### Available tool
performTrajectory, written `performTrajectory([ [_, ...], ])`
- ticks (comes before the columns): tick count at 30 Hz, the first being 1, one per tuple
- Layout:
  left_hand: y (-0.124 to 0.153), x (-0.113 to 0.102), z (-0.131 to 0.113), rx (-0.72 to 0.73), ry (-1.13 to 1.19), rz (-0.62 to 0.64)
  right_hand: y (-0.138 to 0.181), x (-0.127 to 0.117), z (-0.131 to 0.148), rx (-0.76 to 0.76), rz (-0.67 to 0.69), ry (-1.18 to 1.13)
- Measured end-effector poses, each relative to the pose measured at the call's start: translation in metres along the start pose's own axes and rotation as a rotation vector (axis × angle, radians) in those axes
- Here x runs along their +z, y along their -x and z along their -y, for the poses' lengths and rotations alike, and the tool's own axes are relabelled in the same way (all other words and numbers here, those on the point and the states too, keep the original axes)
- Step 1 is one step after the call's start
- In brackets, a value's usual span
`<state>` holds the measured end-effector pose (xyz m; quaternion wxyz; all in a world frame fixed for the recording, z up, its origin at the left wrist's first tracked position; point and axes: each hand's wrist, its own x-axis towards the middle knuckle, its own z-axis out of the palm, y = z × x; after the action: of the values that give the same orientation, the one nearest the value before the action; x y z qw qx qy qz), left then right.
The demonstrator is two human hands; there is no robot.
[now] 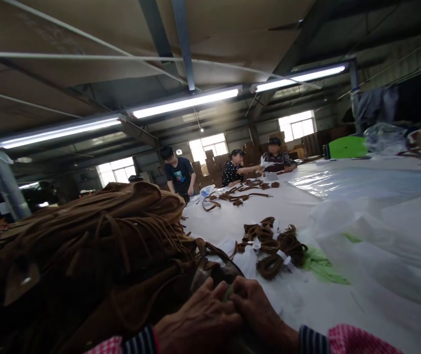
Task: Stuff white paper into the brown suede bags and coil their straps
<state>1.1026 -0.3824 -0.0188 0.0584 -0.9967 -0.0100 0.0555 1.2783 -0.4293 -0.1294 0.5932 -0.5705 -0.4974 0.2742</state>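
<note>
Close together at the bottom centre, my left hand [199,314] and my right hand [258,307] meet with their fingers curled in. Between the fingertips shows a small pale greenish bit [228,293], too blurred to name. Just beyond the hands lies a dark looped strap [228,259]. To their left rises a large heap of brown leather-like pieces [122,236] with thin straps hanging from it. Right of the strap, several coiled brown straps [271,263] lie bundled with white ties.
A white-covered table [328,305] spreads ahead and right. On it lie crumpled clear plastic [373,265], a green sheet or bag [323,265] and more brown straps [238,195]. Three people work at the far side, one standing [180,174]. A bright green object [346,147] stands at the back right.
</note>
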Motion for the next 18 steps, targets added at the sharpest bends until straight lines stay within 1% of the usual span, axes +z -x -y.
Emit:
performTrajectory([
  [3,-0.004,-0.014,0.002,0.026,-0.070,-0.037,0.000,0.000,0.003,0.060,0.065,-0.178],
  [6,-0.014,-0.032,0.003,0.031,-0.121,0.015,0.003,-0.001,0.009,0.127,0.116,-0.313],
  [9,-0.020,-0.043,-0.002,0.045,-0.130,0.059,0.008,-0.007,0.020,0.214,0.143,-0.366],
  [11,-0.019,-0.042,-0.005,0.036,-0.131,0.062,0.011,-0.012,0.027,0.265,0.219,-0.360],
  [14,-0.015,-0.035,-0.008,0.027,-0.145,0.065,0.013,-0.017,0.034,0.336,0.394,-0.316],
  [16,-0.012,-0.028,-0.008,0.038,-0.172,0.040,0.011,-0.019,0.037,0.355,0.450,-0.270],
  [18,-0.010,-0.022,-0.006,0.053,-0.204,0.007,0.006,-0.020,0.037,0.336,0.465,-0.240],
])
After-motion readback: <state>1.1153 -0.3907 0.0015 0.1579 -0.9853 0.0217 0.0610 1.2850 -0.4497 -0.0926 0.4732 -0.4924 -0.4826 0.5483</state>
